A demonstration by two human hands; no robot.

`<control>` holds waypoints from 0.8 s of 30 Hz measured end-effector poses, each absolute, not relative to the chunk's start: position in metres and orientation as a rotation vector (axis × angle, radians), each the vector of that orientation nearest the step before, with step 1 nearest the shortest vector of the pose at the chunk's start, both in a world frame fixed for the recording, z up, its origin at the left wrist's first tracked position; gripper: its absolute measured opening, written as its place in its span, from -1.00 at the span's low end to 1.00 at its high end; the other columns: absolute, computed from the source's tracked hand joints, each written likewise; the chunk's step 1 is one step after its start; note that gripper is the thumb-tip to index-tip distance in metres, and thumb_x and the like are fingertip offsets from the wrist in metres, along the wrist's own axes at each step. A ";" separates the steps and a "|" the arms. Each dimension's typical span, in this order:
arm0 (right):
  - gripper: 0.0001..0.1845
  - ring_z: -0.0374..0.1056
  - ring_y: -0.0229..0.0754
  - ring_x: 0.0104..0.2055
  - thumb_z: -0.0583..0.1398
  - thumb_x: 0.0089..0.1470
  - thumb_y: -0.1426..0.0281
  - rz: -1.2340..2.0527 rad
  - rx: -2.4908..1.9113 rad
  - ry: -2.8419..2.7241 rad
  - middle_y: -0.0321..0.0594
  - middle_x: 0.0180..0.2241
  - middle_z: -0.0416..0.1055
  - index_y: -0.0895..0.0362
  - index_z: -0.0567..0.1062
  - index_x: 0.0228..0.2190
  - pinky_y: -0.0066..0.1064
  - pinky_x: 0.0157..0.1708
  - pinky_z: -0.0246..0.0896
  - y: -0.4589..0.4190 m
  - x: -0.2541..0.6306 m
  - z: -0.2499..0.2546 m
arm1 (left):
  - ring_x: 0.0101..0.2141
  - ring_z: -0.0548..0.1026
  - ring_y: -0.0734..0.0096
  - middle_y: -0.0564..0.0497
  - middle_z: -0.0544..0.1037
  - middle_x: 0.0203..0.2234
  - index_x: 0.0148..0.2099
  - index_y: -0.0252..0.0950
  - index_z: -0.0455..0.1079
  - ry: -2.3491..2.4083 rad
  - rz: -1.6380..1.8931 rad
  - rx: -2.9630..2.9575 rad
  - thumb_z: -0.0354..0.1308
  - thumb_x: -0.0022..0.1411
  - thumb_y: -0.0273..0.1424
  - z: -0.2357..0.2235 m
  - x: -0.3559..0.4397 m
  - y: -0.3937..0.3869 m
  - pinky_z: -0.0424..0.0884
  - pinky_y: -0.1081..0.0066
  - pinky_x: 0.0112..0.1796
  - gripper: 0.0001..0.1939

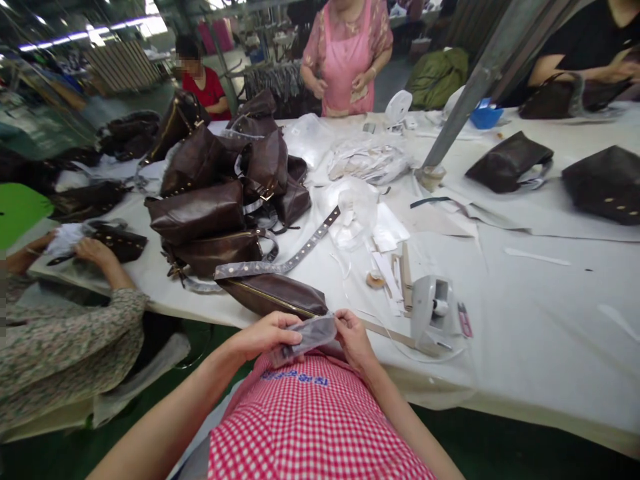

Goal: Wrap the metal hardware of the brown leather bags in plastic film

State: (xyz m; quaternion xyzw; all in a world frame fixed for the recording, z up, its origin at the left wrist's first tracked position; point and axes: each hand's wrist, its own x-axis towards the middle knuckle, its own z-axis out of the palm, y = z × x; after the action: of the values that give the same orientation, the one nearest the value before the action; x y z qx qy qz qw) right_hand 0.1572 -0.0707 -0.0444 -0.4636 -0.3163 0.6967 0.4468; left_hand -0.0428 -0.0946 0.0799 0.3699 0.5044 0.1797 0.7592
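My left hand point(280, 335) is closed around a small clear plastic sleeve point(319, 331), thumb on top, close to my apron. Something dark shows inside the sleeve's left end, too blurred to name. At the sleeve's other end, my right hand point(353, 339) pinches the edge between thumb and fingers. Just beyond both hands lies a dark brown leather handbag point(275, 293) with a gold zipper along its side. Across the top of that bag runs a studded strap point(280, 268) wrapped in clear film.
Several brown handbags point(197, 210) are piled at the left. To the right stand a tape dispenser point(433, 313) and pink snips point(465, 320). A metal post point(473, 87) rises from the table. A co-worker's arm point(113, 263) reaches in at left; another person in a pink apron point(349, 57) stands opposite.
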 end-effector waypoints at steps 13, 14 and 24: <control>-0.45 0.42 0.11 -0.10 0.13 0.06 0.11 0.895 -1.400 -1.717 0.02 -0.09 0.49 0.16 0.41 0.01 -0.12 -0.09 0.29 -0.069 0.169 0.007 | -0.62 0.43 0.48 0.00 0.53 -0.59 -0.39 -0.39 0.38 1.032 0.469 0.924 0.28 0.03 -0.18 0.123 0.007 -0.045 0.26 0.53 -0.58 -0.67; -0.50 0.46 0.07 -0.21 0.11 0.07 0.08 0.924 -1.444 -1.691 -0.03 -0.20 0.54 0.14 0.47 -0.07 -0.17 -0.19 0.31 -0.066 0.170 0.007 | -0.62 0.42 0.50 0.00 0.51 -0.60 -0.39 -0.39 0.39 1.003 0.450 0.978 0.24 0.08 -0.13 0.123 0.011 -0.041 0.24 0.53 -0.59 -0.63; -0.35 0.35 0.10 0.06 0.00 0.10 -0.06 1.014 -1.730 -1.219 0.00 -0.13 0.54 0.22 0.58 -0.21 -0.17 0.09 0.16 -0.068 0.177 -0.013 | -0.63 0.38 0.53 0.10 0.43 -0.66 -0.42 -0.35 0.36 1.343 0.561 1.127 0.08 0.04 -0.44 0.045 -0.006 -0.036 0.29 0.54 -0.58 -0.92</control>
State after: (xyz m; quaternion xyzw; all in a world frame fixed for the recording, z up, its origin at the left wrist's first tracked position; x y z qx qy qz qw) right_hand 0.1772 -0.0676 -0.0131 -0.6797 -0.4788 0.3983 0.3873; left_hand -0.0063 -0.0356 0.0445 0.4870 0.5808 0.2426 0.6055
